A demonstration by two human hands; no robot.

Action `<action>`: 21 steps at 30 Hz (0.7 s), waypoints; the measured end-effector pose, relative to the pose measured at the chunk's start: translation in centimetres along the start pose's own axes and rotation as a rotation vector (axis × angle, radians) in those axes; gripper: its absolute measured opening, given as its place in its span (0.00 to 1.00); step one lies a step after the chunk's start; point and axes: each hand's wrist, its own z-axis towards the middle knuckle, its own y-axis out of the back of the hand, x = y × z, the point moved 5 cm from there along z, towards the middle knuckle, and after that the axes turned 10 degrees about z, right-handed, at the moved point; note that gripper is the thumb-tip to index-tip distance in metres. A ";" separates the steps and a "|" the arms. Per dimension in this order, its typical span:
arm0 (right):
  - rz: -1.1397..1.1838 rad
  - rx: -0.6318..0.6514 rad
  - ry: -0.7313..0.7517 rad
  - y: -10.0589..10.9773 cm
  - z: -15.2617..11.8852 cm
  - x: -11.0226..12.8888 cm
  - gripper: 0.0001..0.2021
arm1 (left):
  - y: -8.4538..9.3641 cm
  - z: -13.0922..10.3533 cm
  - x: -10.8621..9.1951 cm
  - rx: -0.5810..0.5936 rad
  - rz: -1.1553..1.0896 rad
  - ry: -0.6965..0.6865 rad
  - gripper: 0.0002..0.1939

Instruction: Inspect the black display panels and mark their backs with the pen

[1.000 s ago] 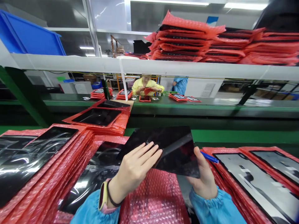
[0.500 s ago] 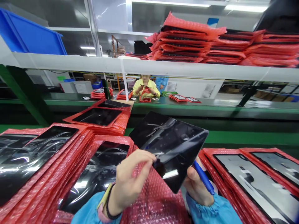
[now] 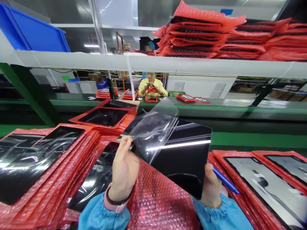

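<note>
A white shelf (image 3: 192, 66) crosses the room above a green bench (image 3: 240, 110); red wrap (image 3: 159, 199) lies below the black panel (image 3: 185, 155). Your left fingers (image 3: 125, 141) pinch the raised clear film (image 3: 154, 126); your right fingers (image 3: 210, 172) clamp the panel's edge, beside a blue pen (image 3: 225, 180).

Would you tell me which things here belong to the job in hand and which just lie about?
Apparently in use:
clear film, in left hand
black panel and blue pen, in right hand
red bubble wrap beneath

Apparently lying about:
blue bin
wrapped stack on shelf
</note>
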 end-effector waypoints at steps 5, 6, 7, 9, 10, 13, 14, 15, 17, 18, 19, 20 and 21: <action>0.249 0.080 -0.129 -3.2 -0.2 0.6 0.28 | 0.8 -0.1 -1.7 -0.127 -0.029 -0.113 0.00; 0.246 0.106 -0.138 -3.7 -0.4 0.9 0.33 | 0.9 -0.2 -2.0 -0.147 -0.025 -0.142 0.00; 0.246 0.132 -0.158 -4.2 -0.7 1.2 0.38 | 1.1 -0.2 -2.3 -0.162 -0.023 -0.168 0.00; 0.267 0.189 -0.229 -4.9 -1.3 1.5 0.45 | 1.3 -0.2 -2.6 -0.167 -0.019 -0.203 0.01; 0.287 0.218 -0.264 -5.3 -1.6 1.7 0.48 | 1.4 -0.2 -2.7 -0.165 -0.019 -0.216 0.01; 0.334 0.273 -0.324 -5.6 -2.1 1.8 0.52 | 1.4 0.0 -2.8 -0.149 -0.010 -0.232 0.02; 0.328 0.281 -0.331 -5.6 -2.2 1.7 0.52 | 1.4 0.1 -2.8 -0.147 -0.005 -0.234 0.02; 0.309 0.287 -0.338 -5.4 -2.2 1.6 0.51 | 1.4 0.1 -2.9 -0.146 0.000 -0.236 0.02; 0.252 0.297 -0.332 -5.0 -2.2 1.3 0.46 | 1.4 0.1 -2.9 -0.144 0.011 -0.241 0.02; 0.230 0.307 -0.311 -4.9 -2.2 1.2 0.44 | 1.4 0.2 -2.9 -0.141 0.017 -0.242 0.02; 0.217 0.321 -0.282 -4.8 -2.1 1.1 0.42 | 1.5 0.2 -2.9 -0.140 0.025 -0.242 0.02; 0.215 0.339 -0.251 -4.7 -2.0 1.0 0.41 | 1.6 0.3 -2.9 -0.145 0.032 -0.245 0.02; 0.223 0.356 -0.222 -4.7 -2.0 1.0 0.40 | 1.7 0.3 -2.9 -0.157 0.041 -0.252 0.02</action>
